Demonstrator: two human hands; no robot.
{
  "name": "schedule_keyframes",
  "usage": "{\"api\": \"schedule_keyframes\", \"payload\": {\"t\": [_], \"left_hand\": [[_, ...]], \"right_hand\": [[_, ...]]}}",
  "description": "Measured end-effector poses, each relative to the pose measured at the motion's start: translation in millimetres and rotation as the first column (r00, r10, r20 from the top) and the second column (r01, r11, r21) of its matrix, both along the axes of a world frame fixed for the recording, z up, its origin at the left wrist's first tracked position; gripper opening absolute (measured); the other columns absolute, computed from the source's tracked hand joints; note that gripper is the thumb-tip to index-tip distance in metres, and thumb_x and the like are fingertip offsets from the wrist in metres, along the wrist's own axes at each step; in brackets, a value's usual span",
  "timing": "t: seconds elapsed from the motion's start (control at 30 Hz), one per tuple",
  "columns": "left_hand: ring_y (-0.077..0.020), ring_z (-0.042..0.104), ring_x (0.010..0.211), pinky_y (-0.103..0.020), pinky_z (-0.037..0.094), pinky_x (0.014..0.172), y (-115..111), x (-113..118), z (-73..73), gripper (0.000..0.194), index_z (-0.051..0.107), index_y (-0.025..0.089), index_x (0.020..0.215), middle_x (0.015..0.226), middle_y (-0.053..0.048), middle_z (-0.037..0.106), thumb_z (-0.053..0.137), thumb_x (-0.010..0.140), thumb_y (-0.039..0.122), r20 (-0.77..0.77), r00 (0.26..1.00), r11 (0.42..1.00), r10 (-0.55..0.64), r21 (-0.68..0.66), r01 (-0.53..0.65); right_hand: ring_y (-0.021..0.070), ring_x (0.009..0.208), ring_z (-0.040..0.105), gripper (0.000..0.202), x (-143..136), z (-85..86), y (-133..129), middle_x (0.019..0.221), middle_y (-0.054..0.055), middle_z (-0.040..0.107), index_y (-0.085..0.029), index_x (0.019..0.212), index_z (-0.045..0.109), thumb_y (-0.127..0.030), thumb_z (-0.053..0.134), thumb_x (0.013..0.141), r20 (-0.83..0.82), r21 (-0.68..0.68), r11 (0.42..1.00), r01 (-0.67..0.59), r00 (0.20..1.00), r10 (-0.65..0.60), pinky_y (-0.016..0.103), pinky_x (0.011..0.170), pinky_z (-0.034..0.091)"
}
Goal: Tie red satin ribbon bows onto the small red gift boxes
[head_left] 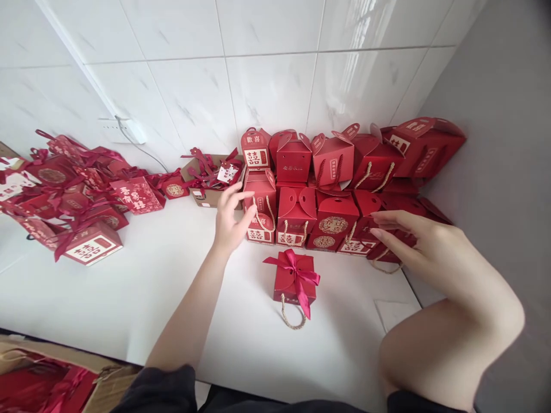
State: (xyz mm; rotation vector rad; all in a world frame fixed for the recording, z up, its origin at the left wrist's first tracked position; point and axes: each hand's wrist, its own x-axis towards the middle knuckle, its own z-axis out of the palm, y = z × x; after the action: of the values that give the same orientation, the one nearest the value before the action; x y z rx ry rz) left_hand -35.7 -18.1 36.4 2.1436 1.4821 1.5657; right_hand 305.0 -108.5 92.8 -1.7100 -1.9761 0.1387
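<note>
A small red gift box (pixel 282 281) with a pink-red ribbon bow (pixel 296 274) on top and a twisted gold cord handle (pixel 294 326) stands on the white tabletop (pixel 172 258). Beyond it, red gift boxes (pixel 294 167) are stacked in rows against the tiled wall, several with cord handles. My left hand (pixel 232 221) is raised at the left end of the stack, fingers apart, with nothing in it. Over the right end of the stack, my right hand (pixel 413 235) hovers with thumb and fingers apart, holding nothing that I can see.
Many ribboned red boxes (pixel 92 244) lie heaped on the left. A small cardboard tray (pixel 205 198) of ribbons and tags sits by the wall, under a socket (pixel 123 131) with a cable. A carton (pixel 114 387) holding red items stands at lower left. A grey wall (pixel 486 172) bounds the right.
</note>
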Motion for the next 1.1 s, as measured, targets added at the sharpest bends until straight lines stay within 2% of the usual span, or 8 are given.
{"api": "schedule_keyframes", "payload": {"t": [0.13, 0.2, 0.47, 0.63, 0.77, 0.83, 0.9, 1.1], "left_hand": [[-0.0235, 0.058, 0.12, -0.038, 0.046, 0.105, -55, 27, 2.7, 0.039, 0.062, 0.027, 0.124, 0.127, -0.007, 0.063, 0.061, 0.088, 0.043, -0.105, 0.803, 0.78, -0.587, -0.339, 0.526], [-0.0274, 0.053, 0.126, -0.041, 0.044, 0.108, -71, 39, -9.6, 0.066, 0.052, 0.029, 0.137, 0.137, -0.008, 0.056, 0.072, 0.077, 0.051, -0.171, 0.698, 0.667, -0.695, -0.517, 0.537], [-0.0313, 0.052, 0.124, -0.045, 0.043, 0.108, -106, 30, -43.7, 0.078, 0.047, 0.032, 0.141, 0.144, -0.01, 0.045, 0.074, 0.071, 0.056, -0.303, 0.807, 0.775, -0.507, -0.57, 0.273], [-0.028, 0.052, 0.126, -0.037, 0.044, 0.109, -109, -50, -22.8, 0.076, 0.046, 0.037, 0.141, 0.141, -0.006, 0.047, 0.075, 0.072, 0.051, -0.224, 0.85, 0.691, -0.477, -0.693, 0.206], [-0.0369, 0.039, 0.138, -0.049, 0.037, 0.113, -85, -129, -21.9, 0.083, 0.036, 0.025, 0.149, 0.147, -0.016, 0.039, 0.069, 0.077, 0.048, -0.427, 0.904, 0.674, 0.031, -0.659, -0.335], [-0.0466, 0.023, 0.144, -0.063, 0.028, 0.111, -70, -154, -20.9, 0.089, 0.026, 0.016, 0.153, 0.155, -0.026, 0.023, 0.065, 0.079, 0.048, -0.581, 0.682, 0.462, 0.444, -0.504, -0.73], [-0.0488, 0.018, 0.145, -0.067, 0.025, 0.109, -55, -165, -15.6, 0.089, 0.022, 0.012, 0.154, 0.158, -0.029, 0.016, 0.059, 0.083, 0.051, -0.63, 0.519, 0.313, 0.577, -0.417, -0.853], [-0.0363, 0.053, 0.127, -0.044, 0.045, 0.103, -14, -142, 9.4, 0.078, 0.049, 0.019, 0.139, 0.143, -0.018, 0.052, 0.062, 0.075, 0.061, -0.539, 0.84, 0.52, 0.057, -0.702, -0.486]], "right_hand": [[0.0204, 0.077, 0.071, 0.033, -5, -0.8, -2, 0.11, 0.006, 0.074, -0.023, 0.118, 0.064, -0.04, 0.052, 0.093, 0.018, 0.019, 0.998, -0.052, 0.998, 0.052, 0.03, 0.069, 0.054], [0.0207, 0.078, 0.07, 0.033, -8, -0.4, -2, 0.109, 0.006, 0.073, -0.023, 0.118, 0.064, -0.041, 0.051, 0.093, 0.024, 0.01, 0.998, -0.066, 0.998, 0.066, 0.031, 0.07, 0.053], [0.0186, 0.079, 0.069, 0.029, -15, -0.9, -1, 0.108, 0.001, 0.073, -0.026, 0.115, 0.063, -0.041, 0.052, 0.093, 0.061, -0.06, 0.997, -0.052, 0.997, 0.056, 0.029, 0.075, 0.049], [0.022, 0.084, 0.072, 0.033, -15, -7.7, 8, 0.108, 0.004, 0.074, -0.026, 0.117, 0.063, -0.043, 0.052, 0.091, 0.078, -0.068, 0.996, -0.061, 0.995, 0.066, 0.03, 0.074, 0.051], [0.0249, 0.087, 0.072, 0.034, -13, -11.8, 14, 0.109, 0.006, 0.074, -0.024, 0.117, 0.063, -0.043, 0.05, 0.092, 0.093, -0.069, 0.996, -0.06, 0.993, 0.066, 0.032, 0.074, 0.052], [0.0254, 0.086, 0.072, 0.033, -12, -14.4, 16, 0.111, 0.006, 0.074, -0.024, 0.116, 0.063, -0.042, 0.05, 0.092, 0.083, -0.072, 0.996, -0.046, 0.995, 0.052, 0.033, 0.073, 0.053], [0.0265, 0.088, 0.073, 0.034, -13, -14.7, 17, 0.112, 0.006, 0.073, -0.024, 0.117, 0.064, -0.043, 0.052, 0.091, 0.067, -0.076, 0.997, -0.032, 0.997, 0.037, 0.034, 0.074, 0.054], [0.0265, 0.089, 0.073, 0.028, -32, 9.0, -4, 0.104, 0.006, 0.075, -0.027, 0.108, 0.068, -0.042, 0.051, 0.091, -0.121, 0.137, 0.981, -0.135, 0.981, 0.152, 0.035, 0.07, 0.059]]}}
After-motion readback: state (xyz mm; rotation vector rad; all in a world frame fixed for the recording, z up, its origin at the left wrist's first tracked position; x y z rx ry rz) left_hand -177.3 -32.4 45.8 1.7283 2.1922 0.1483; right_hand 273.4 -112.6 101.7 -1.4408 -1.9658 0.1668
